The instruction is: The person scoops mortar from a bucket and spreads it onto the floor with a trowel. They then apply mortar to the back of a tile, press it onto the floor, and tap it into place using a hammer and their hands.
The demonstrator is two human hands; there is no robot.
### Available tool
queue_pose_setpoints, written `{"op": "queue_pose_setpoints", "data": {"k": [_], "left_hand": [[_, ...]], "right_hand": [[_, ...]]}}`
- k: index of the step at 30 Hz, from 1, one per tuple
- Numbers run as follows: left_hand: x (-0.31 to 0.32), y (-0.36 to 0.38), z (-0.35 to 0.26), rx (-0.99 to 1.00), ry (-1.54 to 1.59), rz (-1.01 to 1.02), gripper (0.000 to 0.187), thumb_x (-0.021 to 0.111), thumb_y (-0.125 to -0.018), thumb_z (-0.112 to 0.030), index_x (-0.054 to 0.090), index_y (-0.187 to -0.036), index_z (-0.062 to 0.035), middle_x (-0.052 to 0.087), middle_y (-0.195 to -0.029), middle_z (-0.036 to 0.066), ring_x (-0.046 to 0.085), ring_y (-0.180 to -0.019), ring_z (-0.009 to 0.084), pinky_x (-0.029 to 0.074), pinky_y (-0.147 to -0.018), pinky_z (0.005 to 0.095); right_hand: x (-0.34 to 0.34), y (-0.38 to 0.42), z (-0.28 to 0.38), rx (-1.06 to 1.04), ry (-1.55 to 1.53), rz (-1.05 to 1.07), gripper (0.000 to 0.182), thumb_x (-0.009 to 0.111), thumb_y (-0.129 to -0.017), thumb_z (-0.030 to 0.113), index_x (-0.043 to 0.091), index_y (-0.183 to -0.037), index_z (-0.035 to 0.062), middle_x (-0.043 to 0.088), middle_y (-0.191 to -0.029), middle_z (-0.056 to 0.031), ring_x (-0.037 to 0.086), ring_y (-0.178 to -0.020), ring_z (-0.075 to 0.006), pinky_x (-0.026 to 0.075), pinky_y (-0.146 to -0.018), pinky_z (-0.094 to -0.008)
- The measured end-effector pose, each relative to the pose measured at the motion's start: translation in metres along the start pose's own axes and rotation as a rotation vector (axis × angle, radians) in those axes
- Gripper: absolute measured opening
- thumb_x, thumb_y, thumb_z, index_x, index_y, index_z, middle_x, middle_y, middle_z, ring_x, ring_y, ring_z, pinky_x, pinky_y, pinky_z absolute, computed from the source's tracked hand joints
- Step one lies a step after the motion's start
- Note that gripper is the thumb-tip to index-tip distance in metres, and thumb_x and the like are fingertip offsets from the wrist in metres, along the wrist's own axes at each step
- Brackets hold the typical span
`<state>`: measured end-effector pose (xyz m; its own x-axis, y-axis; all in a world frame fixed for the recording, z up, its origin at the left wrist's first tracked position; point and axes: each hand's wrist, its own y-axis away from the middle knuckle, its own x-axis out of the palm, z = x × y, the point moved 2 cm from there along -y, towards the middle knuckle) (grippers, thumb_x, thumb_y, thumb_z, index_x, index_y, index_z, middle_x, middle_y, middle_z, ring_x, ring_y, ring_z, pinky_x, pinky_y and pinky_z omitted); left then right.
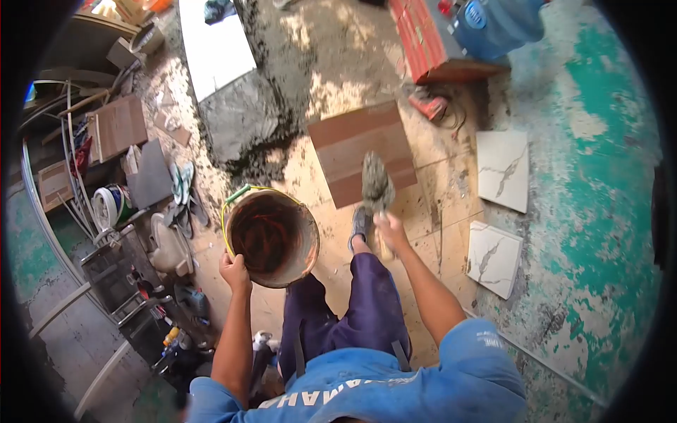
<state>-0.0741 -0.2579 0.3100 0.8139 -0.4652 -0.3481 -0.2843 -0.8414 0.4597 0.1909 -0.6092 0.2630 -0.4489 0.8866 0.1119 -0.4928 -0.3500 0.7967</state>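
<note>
My left hand (235, 272) is closed on the near left rim of a bucket (307, 240), whose mouth is tipped toward me. The bucket's inside is dark with reddish-brown streaks, and its yellow wire handle (225, 218) with a green grip rests along the rim. In my right hand (390, 231) is a trowel (381, 201), its blade loaded with grey wet mortar (375, 176). From this view the blade overlaps a brown square tile (338, 144) lying on the floor. Beyond the bucket spreads a bed of grey mortar (240, 120).
A white tile (215, 53) lies on the mortar bed. To the right are marbled white tiles (502, 169), a red power tool (431, 106), a red box (427, 42) and a blue water jug (497, 28). Sandals (182, 182), a paint pail (109, 204) and clutter line the left.
</note>
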Motion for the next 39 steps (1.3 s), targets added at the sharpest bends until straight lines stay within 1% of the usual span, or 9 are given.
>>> {"op": "queue_pose_setpoints", "data": {"k": [4,6,15,19,23,28,31,34,39], "left_hand": [[0.022,0.010,0.051,-0.064,0.031,-0.010,0.040,0.048,-0.075,0.008,0.059,-0.114,0.0063,0.063,-0.104,0.004,0.060,-0.089,0.0111,0.047,-0.083,0.0235],[0.043,0.010,0.061,-0.072,0.091,-0.009,0.038,0.049,-0.076,0.008,0.059,-0.112,0.0057,0.063,-0.104,0.003,0.060,-0.088,0.0105,0.046,-0.084,0.0231],[0.091,-0.013,0.062,-0.107,0.205,0.052,0.038,0.051,-0.077,0.007,0.058,-0.114,0.0044,0.062,-0.107,0.002,0.059,-0.090,0.0107,0.047,-0.085,0.0239],[0.089,-0.020,0.024,0.060,0.271,0.035,0.041,0.053,-0.078,0.008,0.057,-0.118,0.0030,0.065,-0.107,0.008,0.064,-0.090,0.0162,0.052,-0.082,0.0282],[0.075,-0.006,-0.056,0.053,0.425,0.085,0.037,0.052,-0.079,0.008,0.059,-0.114,0.0035,0.067,-0.102,0.007,0.064,-0.086,0.0145,0.052,-0.081,0.0282],[0.053,0.040,-0.167,0.199,0.463,0.207,0.047,0.051,-0.077,0.006,0.054,-0.124,0.0054,0.064,-0.098,0.002,0.057,-0.081,0.0065,0.047,-0.077,0.0216],[0.031,0.061,-0.210,0.316,0.404,0.198,0.028,0.050,-0.075,0.006,0.062,-0.100,0.0034,0.062,-0.088,0.000,0.053,-0.072,0.0060,0.044,-0.069,0.0201],[0.004,0.073,-0.269,0.511,0.356,0.195,0.022,0.049,-0.073,0.006,0.062,-0.090,0.0023,0.059,-0.081,-0.002,0.048,-0.066,0.0047,0.040,-0.063,0.0192],[-0.055,0.119,-0.340,0.589,0.518,0.089,0.005,0.051,-0.073,0.003,0.054,-0.072,-0.0013,0.051,-0.075,-0.004,0.040,-0.064,0.0038,0.033,-0.059,0.0204]], "right_hand": [[-0.009,-0.122,-0.040,-0.434,0.776,-0.489,0.025,0.063,-0.087,0.022,0.053,-0.098,0.0022,0.063,-0.075,-0.0223,0.064,-0.071,-0.0398,0.050,-0.063,-0.0470],[-0.023,-0.189,-0.070,-0.329,0.879,-0.456,0.026,0.061,-0.087,0.024,0.053,-0.100,0.0030,0.064,-0.086,-0.0257,0.059,-0.086,-0.0489,0.047,-0.073,-0.0537],[-0.025,-0.205,-0.029,-0.332,0.948,-0.492,0.036,0.062,-0.087,0.032,0.054,-0.111,0.0059,0.065,-0.091,-0.0267,0.062,-0.087,-0.0467,0.049,-0.076,-0.0534],[-0.017,-0.090,0.019,-0.447,0.973,-0.287,0.041,0.061,-0.088,0.028,0.048,-0.114,-0.0011,0.063,-0.091,-0.0303,0.061,-0.087,-0.0486,0.048,-0.075,-0.0528],[0.035,0.054,0.106,-0.211,1.134,0.014,0.042,0.057,-0.088,0.027,0.047,-0.116,-0.0018,0.061,-0.094,-0.0324,0.060,-0.093,-0.0487,0.046,-0.082,-0.0540],[0.113,0.118,0.174,-0.362,1.141,0.241,0.041,0.054,-0.086,0.022,0.046,-0.115,-0.0044,0.059,-0.102,-0.0341,0.059,-0.097,-0.0485,0.046,-0.086,-0.0539],[0.181,0.133,0.221,-0.437,1.245,0.048,0.034,0.048,-0.086,0.012,0.047,-0.115,-0.0066,0.060,-0.105,-0.0312,0.061,-0.098,-0.0480,0.050,-0.087,-0.0514],[0.235,0.168,0.220,-0.761,1.363,-0.052,0.035,0.047,-0.087,0.012,0.048,-0.117,-0.0060,0.061,-0.093,-0.0275,0.068,-0.079,-0.0419,0.057,-0.064,-0.0477],[0.247,0.259,0.253,-1.008,1.512,0.078,0.041,0.046,-0.087,0.011,0.043,-0.123,-0.0070,0.061,-0.091,-0.0263,0.068,-0.075,-0.0403,0.057,-0.061,-0.0460]]}}
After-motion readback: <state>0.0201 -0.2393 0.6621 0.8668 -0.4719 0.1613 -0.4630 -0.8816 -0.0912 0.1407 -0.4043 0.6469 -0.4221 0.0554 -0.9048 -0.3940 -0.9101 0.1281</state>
